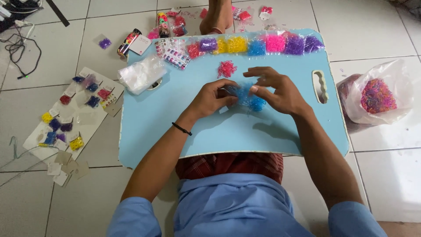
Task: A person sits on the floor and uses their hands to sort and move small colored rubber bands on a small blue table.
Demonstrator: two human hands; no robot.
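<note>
A pile of small blue rubber bands (251,100) lies near the middle of a light blue lap table (280,131). My left hand (212,98) pinches into the pile from the left, and a black band circles its wrist. From the right, my right hand (276,89) grips the same pile with thumb and fingertips, its other fingers spread above. A small cluster of pink rubber bands (226,69) lies just beyond my hands.
Packets of red, purple, yellow, blue and pink bands (256,45) line the table's far edge. A stack of clear bags (141,73) sits at its left corner. A card with small packets (72,116) lies on the tiled floor left; a bag of mixed bands (377,95) right.
</note>
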